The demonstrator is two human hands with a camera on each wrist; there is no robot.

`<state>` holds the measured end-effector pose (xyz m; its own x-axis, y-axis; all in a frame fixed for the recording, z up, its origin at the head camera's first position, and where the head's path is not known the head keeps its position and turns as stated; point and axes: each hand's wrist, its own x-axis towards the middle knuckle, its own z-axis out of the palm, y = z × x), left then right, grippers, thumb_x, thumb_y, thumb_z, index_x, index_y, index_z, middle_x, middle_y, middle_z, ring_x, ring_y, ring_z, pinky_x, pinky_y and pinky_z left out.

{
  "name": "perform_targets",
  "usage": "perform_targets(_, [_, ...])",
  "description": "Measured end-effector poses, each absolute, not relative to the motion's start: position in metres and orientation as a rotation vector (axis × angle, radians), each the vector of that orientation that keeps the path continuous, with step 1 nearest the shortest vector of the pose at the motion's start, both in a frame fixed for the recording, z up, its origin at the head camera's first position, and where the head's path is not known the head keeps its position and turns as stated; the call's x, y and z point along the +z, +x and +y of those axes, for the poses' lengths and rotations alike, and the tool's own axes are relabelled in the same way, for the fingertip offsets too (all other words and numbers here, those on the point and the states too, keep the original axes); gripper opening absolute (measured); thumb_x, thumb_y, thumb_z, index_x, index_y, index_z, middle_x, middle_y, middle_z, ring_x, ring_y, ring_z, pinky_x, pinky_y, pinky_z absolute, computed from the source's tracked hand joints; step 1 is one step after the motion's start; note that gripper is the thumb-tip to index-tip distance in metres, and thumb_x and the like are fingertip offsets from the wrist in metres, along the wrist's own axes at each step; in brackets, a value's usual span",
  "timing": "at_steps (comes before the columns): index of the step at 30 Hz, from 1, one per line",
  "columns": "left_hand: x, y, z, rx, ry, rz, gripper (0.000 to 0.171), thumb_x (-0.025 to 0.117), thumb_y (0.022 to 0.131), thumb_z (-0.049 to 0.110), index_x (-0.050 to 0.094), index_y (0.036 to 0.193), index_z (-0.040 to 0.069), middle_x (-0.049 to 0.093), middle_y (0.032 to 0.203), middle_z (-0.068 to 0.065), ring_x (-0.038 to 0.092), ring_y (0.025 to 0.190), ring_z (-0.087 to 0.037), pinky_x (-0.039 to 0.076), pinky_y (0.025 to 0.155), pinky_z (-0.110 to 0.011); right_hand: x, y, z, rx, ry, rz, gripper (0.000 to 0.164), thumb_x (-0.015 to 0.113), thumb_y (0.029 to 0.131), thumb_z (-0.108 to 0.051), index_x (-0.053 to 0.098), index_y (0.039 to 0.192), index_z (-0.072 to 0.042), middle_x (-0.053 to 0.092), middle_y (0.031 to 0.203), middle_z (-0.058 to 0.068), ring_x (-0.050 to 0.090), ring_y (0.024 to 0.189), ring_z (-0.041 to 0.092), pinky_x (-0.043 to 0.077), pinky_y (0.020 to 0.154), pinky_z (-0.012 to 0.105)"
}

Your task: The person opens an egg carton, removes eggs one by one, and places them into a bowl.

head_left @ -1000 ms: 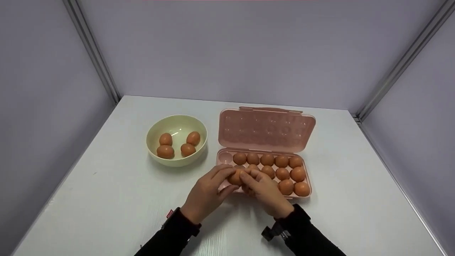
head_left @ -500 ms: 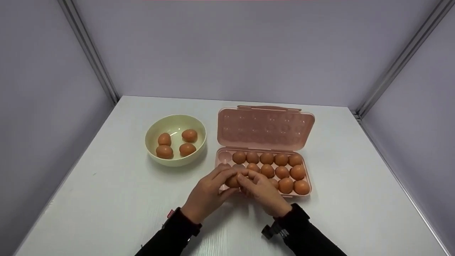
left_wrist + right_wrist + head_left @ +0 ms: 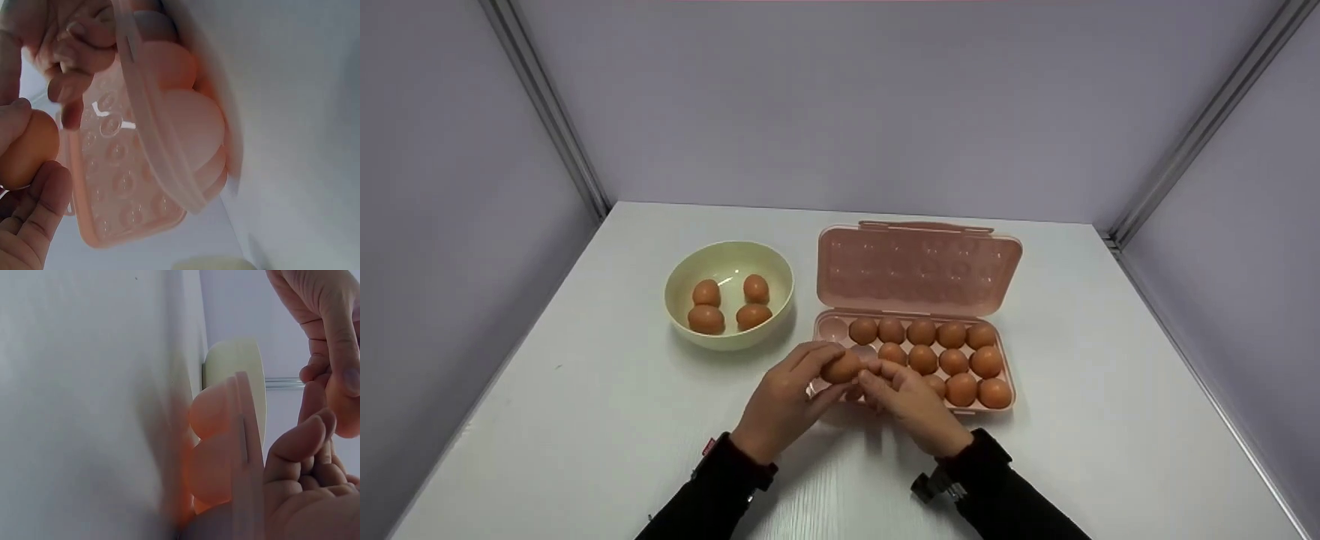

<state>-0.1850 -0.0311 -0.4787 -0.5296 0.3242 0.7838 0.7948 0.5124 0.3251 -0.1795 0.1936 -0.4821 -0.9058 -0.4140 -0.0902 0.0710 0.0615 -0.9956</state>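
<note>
Between the thumb and fingers of my left hand (image 3: 780, 401) is a brown egg (image 3: 842, 367), held above the left end of a pink egg carton (image 3: 1009, 386). My right hand (image 3: 919, 412) hovers just right of that egg, fingers loosely curled. The left wrist view shows a gap between the right fingertips and the egg (image 3: 36, 149). Brown eggs (image 3: 922, 360) fill most of the carton's cups; a bare cup (image 3: 833, 328) shows at the back left. My hands partly cover the front left cups.
The carton's lid (image 3: 919, 270) stands raised at the back. Left of the carton, a pale green bowl (image 3: 727, 343) holds several brown eggs (image 3: 706, 319). Both stand on a white table (image 3: 585, 390) with grey panels (image 3: 840, 105) around it.
Both hands were on the egg; my right fingers have let go of it. My left hand has shifted slightly left with the egg. One egg in the bowl has rocked and turned upright.
</note>
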Motion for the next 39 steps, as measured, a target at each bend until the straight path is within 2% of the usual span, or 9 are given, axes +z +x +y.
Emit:
perform_targets(6, [-0.476,-0.2,-0.053,-0.993,-0.707,-2.065,0.048,0.094,0.082,0.017,0.071,0.124,0.007,0.076,0.117,-0.006,0.074,0.102,-0.017,0.059,0.091,-0.022,-0.484,-0.179,0.195,-1.906,-0.315,1.995,0.049,0.058,0.111,-0.035,0.057,0.14,0.004,0.071,0.102,-0.005,0.058,0.093,0.014,0.05,0.086,0.029])
perform_targets(11, [-0.476,-0.214,-0.074,-1.111,-0.506,-2.033,0.047,0.094,0.082,0.013,0.072,0.122,0.003,0.077,0.115,-0.01,0.071,0.095,-0.02,0.055,0.086,-0.015,-0.485,-0.18,0.195,-1.888,-0.306,2.015,0.048,0.06,0.11,-0.036,0.06,0.138,0.003,0.071,0.102,-0.006,0.059,0.094,0.013,0.05,0.086,0.028])
perform_targets(15, [-0.477,-0.227,-0.086,-1.128,-0.393,-2.081,0.047,0.093,0.083,0.014,0.072,0.122,0.0,0.077,0.115,-0.014,0.07,0.09,-0.023,0.056,0.08,-0.019,-0.485,-0.18,0.195,-1.879,-0.319,2.033,0.045,0.06,0.11,-0.035,0.062,0.135,0.003,0.071,0.101,-0.006,0.058,0.093,0.013,0.05,0.085,0.026])
perform_targets(22, [-0.48,-0.247,-0.095,-1.187,-0.285,-2.174,0.047,0.093,0.082,0.009,0.072,0.123,-0.003,0.077,0.112,-0.016,0.07,0.09,-0.024,0.056,0.079,-0.026,-0.486,-0.18,0.195,-1.889,-0.355,1.984,0.05,0.059,0.111,-0.034,0.056,0.141,0.006,0.072,0.103,-0.006,0.059,0.095,0.014,0.051,0.086,0.027])
perform_targets(26, [-0.48,-0.257,-0.096,-1.202,-0.254,-2.23,0.047,0.091,0.084,0.009,0.071,0.125,-0.003,0.076,0.115,-0.018,0.071,0.094,-0.028,0.058,0.083,-0.035,-0.486,-0.18,0.195,-1.89,-0.354,1.99,0.049,0.059,0.111,-0.033,0.056,0.141,0.006,0.071,0.103,-0.005,0.059,0.095,0.014,0.051,0.085,0.027])
perform_targets(29, [-0.477,-0.263,-0.097,-1.222,-0.165,-2.333,0.048,0.089,0.087,0.011,0.069,0.128,-0.002,0.074,0.123,-0.02,0.071,0.107,-0.033,0.059,0.094,-0.045,-0.485,-0.179,0.195,-1.889,-0.358,1.986,0.048,0.059,0.111,-0.033,0.056,0.14,0.006,0.071,0.104,-0.004,0.059,0.096,0.015,0.051,0.086,0.028])
perform_targets(33, [-0.468,-0.271,-0.098,-1.243,-0.045,-2.507,0.05,0.086,0.091,0.017,0.066,0.132,-0.002,0.071,0.131,-0.022,0.067,0.12,-0.036,0.054,0.105,-0.05,-0.485,-0.179,0.196,-1.888,-0.369,1.992,0.047,0.058,0.111,-0.032,0.057,0.139,0.005,0.071,0.104,-0.003,0.061,0.098,0.017,0.051,0.088,0.029])
perform_targets(39, [-0.46,-0.281,-0.103,-1.185,0.032,-2.699,0.049,0.083,0.092,0.024,0.066,0.132,0.001,0.072,0.124,-0.02,0.064,0.113,-0.034,0.047,0.105,-0.051,-0.486,-0.179,0.196,-1.873,-0.369,2.015,0.046,0.058,0.111,-0.032,0.057,0.138,0.005,0.072,0.103,-0.004,0.061,0.097,0.016,0.051,0.085,0.027])
